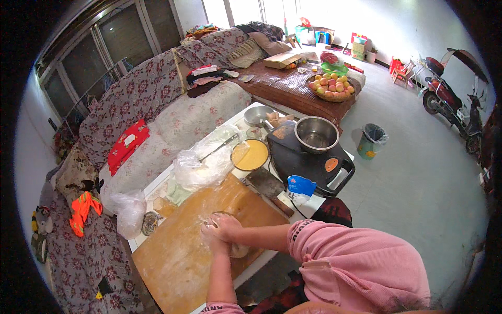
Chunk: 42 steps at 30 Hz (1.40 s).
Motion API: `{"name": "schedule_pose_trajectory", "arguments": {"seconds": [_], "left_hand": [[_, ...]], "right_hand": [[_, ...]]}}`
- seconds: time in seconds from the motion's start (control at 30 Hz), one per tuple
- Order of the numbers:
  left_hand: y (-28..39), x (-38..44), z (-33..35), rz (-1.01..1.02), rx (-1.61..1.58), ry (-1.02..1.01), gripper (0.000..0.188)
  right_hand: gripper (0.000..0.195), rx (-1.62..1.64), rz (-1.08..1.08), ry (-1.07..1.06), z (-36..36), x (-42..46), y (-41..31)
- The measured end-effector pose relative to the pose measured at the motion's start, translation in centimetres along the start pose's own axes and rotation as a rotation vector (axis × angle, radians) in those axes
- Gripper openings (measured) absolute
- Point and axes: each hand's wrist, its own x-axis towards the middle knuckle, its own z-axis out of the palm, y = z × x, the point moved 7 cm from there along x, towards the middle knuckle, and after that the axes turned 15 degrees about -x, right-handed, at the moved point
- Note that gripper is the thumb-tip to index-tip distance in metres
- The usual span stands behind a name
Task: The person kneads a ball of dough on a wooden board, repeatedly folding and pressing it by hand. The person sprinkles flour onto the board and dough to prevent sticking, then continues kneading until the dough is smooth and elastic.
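Observation:
A large wooden board (168,255), dusted with flour, lies on the white table. Pale dough (240,250) rests on it, partly hidden under my hands and wrists. My left hand (211,234) presses on the dough, its fingers mostly covered. Close against it and overlapping it, my right hand (226,227) has curled, floury fingers on the dough. Beyond the board are an open plastic bag of flour (202,168) with a long thin utensil (219,147) lying across it, and a round yellow disc (250,154).
Right of the board lie a dark flat slab (264,182) and a blue-and-white packet (301,188). A steel bowl (317,134) stands on a black electric appliance (290,157). A metal pan (259,116) sits at the table's far end. A glass dish (150,223) is near the left edge.

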Motion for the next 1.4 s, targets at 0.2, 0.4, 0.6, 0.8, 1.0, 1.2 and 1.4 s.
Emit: {"name": "schedule_pose_trajectory", "arguments": {"seconds": [0.2,0.4,0.6,0.8,1.0,1.2,1.4], "left_hand": [[-2.5,3.0,1.0,-0.099,0.037,-0.023,0.039],[-4.1,4.2,1.7,0.144,-0.087,-0.3,0.066],[2.0,-1.2,-5.2,0.063,-0.442,-0.095,0.104],[0.6,-5.0,-3.7,0.074,-0.246,-0.347,0.086],[1.2,-10.9,-1.6,0.255,-0.156,-0.171,0.07],[-0.2,-12.0,0.2,0.565,-0.099,0.115,0.056],[-4.4,-4.1,2.6,-0.207,-1.1,-0.228,0.053]], "right_hand": [[0.056,-0.128,0.13,0.022,-0.1,2.6,0.1],[0.066,0.079,0.143,-0.243,0.2,4.0,-0.1],[0.066,0.151,0.267,-0.107,-4.7,1.9,2.1],[0.035,-0.509,-0.174,-0.012,-4.4,-5.3,-3.1],[0.032,-0.275,-0.412,0.426,-4.3,-11.7,-1.9],[0.034,-0.244,-0.408,0.555,-3.4,-11.7,-0.1],[0.032,-0.282,-0.261,0.314,-2.4,-5.0,-1.0]]}}
